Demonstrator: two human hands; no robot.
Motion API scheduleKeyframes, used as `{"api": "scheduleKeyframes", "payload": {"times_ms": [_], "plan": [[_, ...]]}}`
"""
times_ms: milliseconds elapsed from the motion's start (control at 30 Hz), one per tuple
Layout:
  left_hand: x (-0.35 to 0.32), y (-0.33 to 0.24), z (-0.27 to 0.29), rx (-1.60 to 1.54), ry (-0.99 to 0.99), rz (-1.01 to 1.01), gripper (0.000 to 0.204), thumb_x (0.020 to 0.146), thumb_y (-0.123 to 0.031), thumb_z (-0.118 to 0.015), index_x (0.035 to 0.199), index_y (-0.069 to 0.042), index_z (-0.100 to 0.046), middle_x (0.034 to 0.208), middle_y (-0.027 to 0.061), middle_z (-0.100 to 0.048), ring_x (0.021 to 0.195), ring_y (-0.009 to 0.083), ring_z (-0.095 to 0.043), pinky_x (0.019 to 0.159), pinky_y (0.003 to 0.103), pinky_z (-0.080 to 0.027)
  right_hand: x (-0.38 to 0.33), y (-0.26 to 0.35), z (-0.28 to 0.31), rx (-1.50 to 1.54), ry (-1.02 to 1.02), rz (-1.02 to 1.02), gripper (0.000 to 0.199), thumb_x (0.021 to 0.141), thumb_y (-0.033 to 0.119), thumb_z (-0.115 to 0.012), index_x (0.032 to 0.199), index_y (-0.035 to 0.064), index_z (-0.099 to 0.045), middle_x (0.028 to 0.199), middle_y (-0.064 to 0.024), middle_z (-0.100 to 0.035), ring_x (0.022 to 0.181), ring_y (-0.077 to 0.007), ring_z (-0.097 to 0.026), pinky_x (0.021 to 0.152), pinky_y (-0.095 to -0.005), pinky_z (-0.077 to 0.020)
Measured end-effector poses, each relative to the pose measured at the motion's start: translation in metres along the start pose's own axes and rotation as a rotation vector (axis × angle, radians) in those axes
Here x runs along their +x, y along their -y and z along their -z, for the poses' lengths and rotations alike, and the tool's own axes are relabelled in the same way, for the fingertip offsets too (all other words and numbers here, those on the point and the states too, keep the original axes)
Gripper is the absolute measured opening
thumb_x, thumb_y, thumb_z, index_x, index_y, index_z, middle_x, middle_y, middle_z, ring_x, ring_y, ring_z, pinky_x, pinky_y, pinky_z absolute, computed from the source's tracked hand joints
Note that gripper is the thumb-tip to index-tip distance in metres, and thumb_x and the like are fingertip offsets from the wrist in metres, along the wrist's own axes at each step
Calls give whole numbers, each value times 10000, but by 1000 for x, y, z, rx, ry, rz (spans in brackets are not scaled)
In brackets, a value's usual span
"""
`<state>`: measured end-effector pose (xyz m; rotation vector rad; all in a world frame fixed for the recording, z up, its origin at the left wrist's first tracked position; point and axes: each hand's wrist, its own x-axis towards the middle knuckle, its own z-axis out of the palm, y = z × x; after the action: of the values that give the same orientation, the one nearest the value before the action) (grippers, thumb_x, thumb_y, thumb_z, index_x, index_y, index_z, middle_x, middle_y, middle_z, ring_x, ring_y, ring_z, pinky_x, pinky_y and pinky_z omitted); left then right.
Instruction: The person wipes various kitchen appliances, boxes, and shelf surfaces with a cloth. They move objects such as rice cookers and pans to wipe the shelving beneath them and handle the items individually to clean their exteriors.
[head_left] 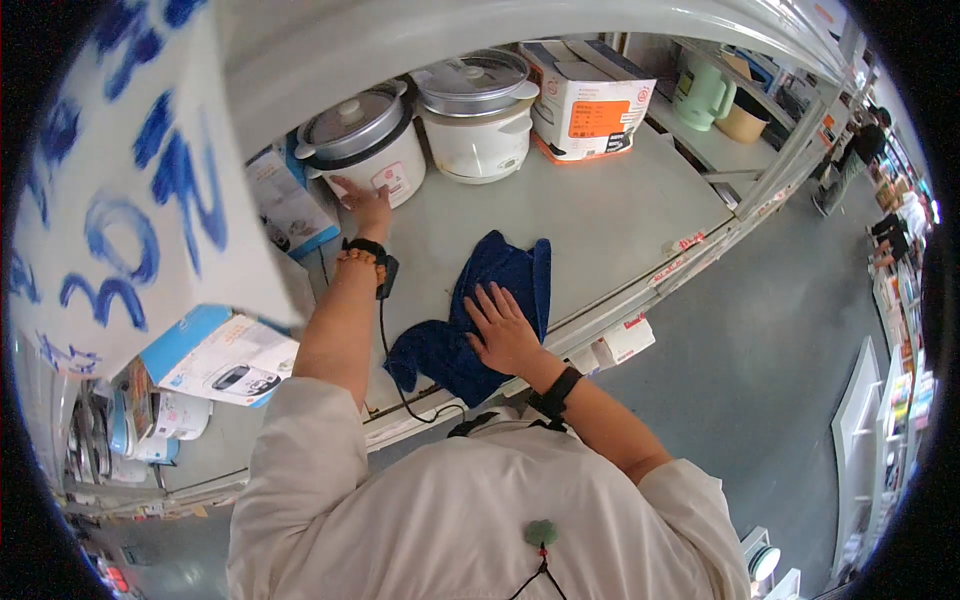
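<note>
My left hand (367, 208) reaches to the lower front of a white rice cooker (405, 160) with a steel steamer top and glass lid. Its fingers are apart and rest at the cooker's side, wrapped round nothing. My right hand (503, 328) lies flat with fingers spread on a dark blue cloth (522, 262). The cloth is crumpled along the front edge of the grey shelf (620, 205). A second white rice cooker (475, 140), also lidded, stands just right of the first. A black cord (383, 325) runs from my left wrist down toward my body.
A white and orange carton (595, 105) stands right of the cookers. Boxes (290, 200) sit at the left. A paper sign (130, 190) with blue handwriting hangs close at upper left. A green kettle (703, 95) stands on the adjoining shelf. Other people (858, 155) are far right in the aisle.
</note>
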<state>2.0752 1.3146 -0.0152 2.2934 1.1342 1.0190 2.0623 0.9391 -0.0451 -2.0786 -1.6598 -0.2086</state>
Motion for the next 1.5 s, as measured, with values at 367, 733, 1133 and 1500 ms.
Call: {"api": "scheduleKeyframes", "payload": {"times_ms": [367, 733, 1133, 1500], "plan": [[-182, -128, 76, -12, 850, -187, 934, 834, -554, -633, 1515, -74, -210, 1550, 287, -130, 1443, 433, -114, 1151, 549, -142, 163, -159, 31, 556, -242, -548, 1140, 676, 430, -825, 1436, -105, -166, 1394, -347, -290, 1280, -447, -346, 1082, -438, -349], [-317, -104, 86, 36, 293, -265, 536, 855, -313, -682, 1303, -53, -543, 1467, 231, -352, 1367, 391, -324, 1128, 532, -223, 261, -221, -20, 432, -268, -284, 959, 662, 333, -874, 1357, -45, -331, 1378, -200, -427, 1275, -329, -402, 1081, -387, -314], [-317, -118, 87, 42, 216, -215, 481, 809, -291, -698, 1222, -62, -607, 1414, 206, -445, 1334, 366, -389, 1126, 491, -259, 269, -316, 41, 483, -90, -235, 948, 717, 201, -836, 1426, -2, -240, 1404, -210, -410, 1287, -309, -414, 1054, -391, -368], [-310, -124, 74, 65, 228, -199, 471, 805, -307, -694, 1209, -76, -616, 1409, 189, -460, 1338, 348, -391, 1133, 489, -256, 282, -335, 8, 984, -171, -245, 956, 677, 173, -867, 1399, -15, -269, 1361, -175, -452, 1231, -283, -451, 1007, -342, -418]]}}
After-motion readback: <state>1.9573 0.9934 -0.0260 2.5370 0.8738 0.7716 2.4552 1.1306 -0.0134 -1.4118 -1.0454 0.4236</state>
